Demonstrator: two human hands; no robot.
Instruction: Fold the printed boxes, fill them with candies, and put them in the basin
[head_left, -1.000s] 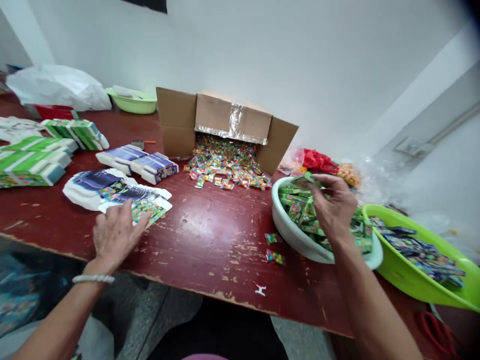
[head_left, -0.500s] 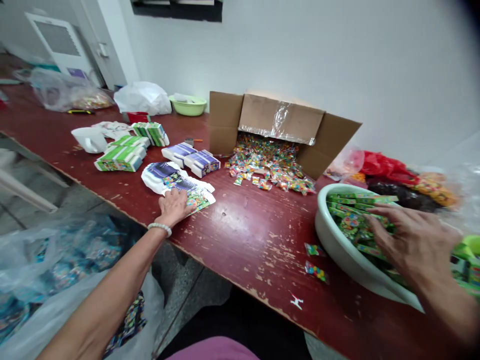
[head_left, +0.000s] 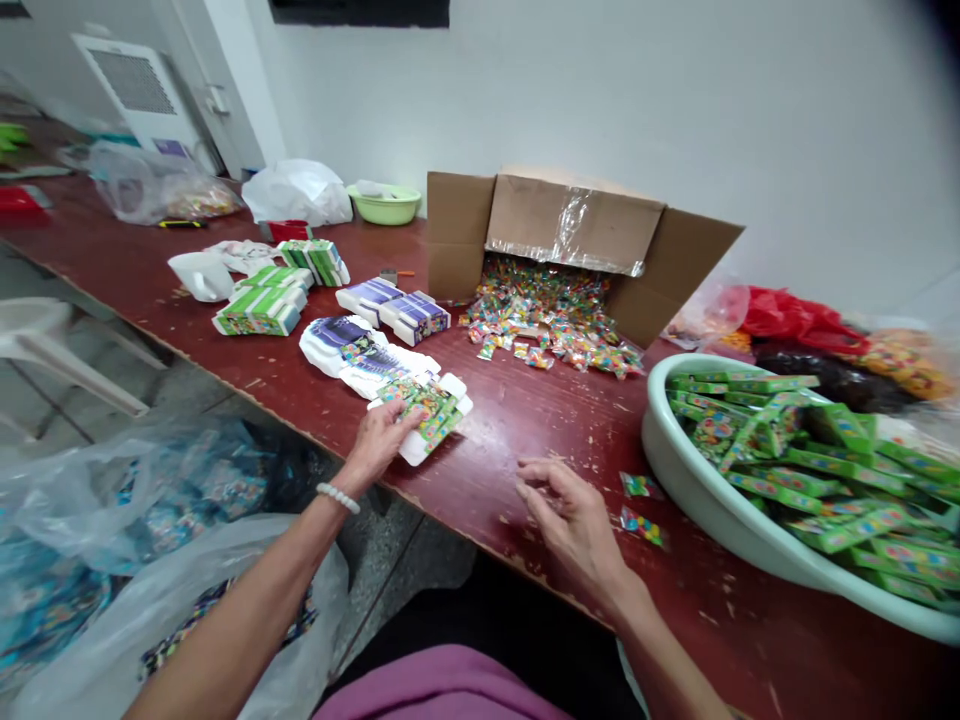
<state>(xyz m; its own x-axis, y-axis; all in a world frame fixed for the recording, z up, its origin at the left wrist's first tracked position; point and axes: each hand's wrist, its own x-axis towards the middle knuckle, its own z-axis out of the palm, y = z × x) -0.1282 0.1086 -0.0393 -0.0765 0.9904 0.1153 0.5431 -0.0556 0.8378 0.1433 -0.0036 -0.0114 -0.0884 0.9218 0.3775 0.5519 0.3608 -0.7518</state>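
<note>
A flat green printed candy carton [head_left: 436,418] with white flaps is pinched in my left hand [head_left: 386,437], thumb on top, just above the table. Behind it lie overlapping flattened purple and white cartons [head_left: 352,350]. My right hand [head_left: 570,505] hovers over the table's front half, fingers loosely bent and apart, with nothing seen in it. Two small candy packets, a green one [head_left: 637,486] and one with coloured candies [head_left: 643,526], lie to its right. Beyond them stands a pale green basin [head_left: 694,500] heaped with filled green boxes [head_left: 810,480].
An open cardboard box [head_left: 570,215] on its side spills wrapped candies [head_left: 555,310] onto the table. Banded stacks of purple cartons [head_left: 412,315] and green cartons [head_left: 262,300] stand left, near a white mug [head_left: 201,275]. Plastic bags of packets [head_left: 202,480] sit below the table's left edge.
My right hand has left the basin and moved left over the table. My left hand has lifted a green carton off the flattened pile and brought it slightly right.
</note>
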